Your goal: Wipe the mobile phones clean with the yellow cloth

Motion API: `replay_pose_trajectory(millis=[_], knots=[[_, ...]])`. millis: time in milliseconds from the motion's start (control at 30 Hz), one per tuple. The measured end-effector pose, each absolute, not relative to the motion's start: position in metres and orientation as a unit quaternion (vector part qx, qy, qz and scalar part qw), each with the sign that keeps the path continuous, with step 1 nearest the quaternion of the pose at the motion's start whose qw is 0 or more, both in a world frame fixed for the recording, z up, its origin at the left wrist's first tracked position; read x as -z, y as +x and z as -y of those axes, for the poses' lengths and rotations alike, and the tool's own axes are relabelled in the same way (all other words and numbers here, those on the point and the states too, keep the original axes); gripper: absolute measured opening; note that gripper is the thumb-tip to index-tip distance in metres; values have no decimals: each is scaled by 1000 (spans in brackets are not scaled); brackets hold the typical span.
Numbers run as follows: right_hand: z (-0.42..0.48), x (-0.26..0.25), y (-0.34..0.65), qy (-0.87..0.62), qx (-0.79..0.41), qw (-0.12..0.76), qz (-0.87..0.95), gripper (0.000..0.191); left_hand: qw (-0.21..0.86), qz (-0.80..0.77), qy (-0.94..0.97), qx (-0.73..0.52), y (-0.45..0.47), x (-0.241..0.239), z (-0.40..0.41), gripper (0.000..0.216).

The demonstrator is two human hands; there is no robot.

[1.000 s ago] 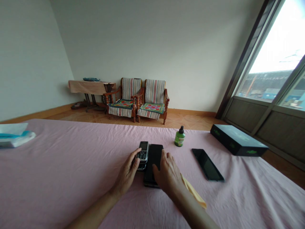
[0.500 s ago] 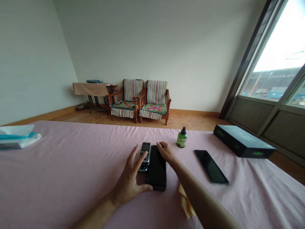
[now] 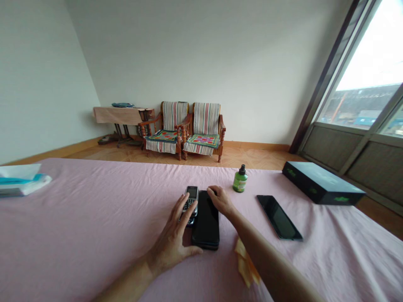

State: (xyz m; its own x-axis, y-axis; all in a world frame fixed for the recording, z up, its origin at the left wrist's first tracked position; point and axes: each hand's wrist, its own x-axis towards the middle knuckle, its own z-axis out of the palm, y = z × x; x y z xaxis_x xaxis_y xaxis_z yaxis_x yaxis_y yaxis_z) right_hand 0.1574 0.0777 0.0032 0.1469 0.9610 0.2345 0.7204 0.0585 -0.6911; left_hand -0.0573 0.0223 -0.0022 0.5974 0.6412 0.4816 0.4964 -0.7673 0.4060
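My left hand point(image 3: 174, 235) has its fingers spread, with fingertips over a silver keypad phone point(image 3: 192, 193) and the thumb near the lower corner of a black smartphone point(image 3: 206, 220). The smartphone lies on top of another dark slab, in a stack. Under the keypad phone, part of a second small phone point(image 3: 190, 221) shows, mostly hidden by my fingers. At the stack's upper right edge, my right hand point(image 3: 222, 200) has curled fingers gripping the black smartphone's corner. The keypad phone lies right against the stack's left side.
A pink cloth point(image 3: 94, 218) covers the surface. To the right are a green bottle point(image 3: 240, 181), a dark tablet point(image 3: 279, 218) and a black box point(image 3: 323, 184). A yellow cloth point(image 3: 245, 264) lies partly under my right forearm. A tissue pack point(image 3: 25, 184) is at far left.
My left hand's fingers have shifted slightly on the keypad phone. The right hand stays at the smartphone's upper corner. The view has tilted a little.
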Motion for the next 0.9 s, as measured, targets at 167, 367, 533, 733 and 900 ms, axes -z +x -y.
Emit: replay_pose_trajectory(millis=[167,367,533,733,900], knots=[[-22,-6,212,-749,-48,313,582,33,138,-312,876,-341,-61,3,-27,67],[51,0,283,-866,30,197,459,73,176,-339,837,-392,-57,7,-34,44],[61,9,292,-889,22,158,429,76,180,-354,811,-429,-56,9,-37,37],[55,7,290,-902,14,173,395,87,195,-355,805,-433,-56,9,-33,63],[57,5,296,-889,-28,235,391,93,225,-365,798,-423,-55,14,-34,70]])
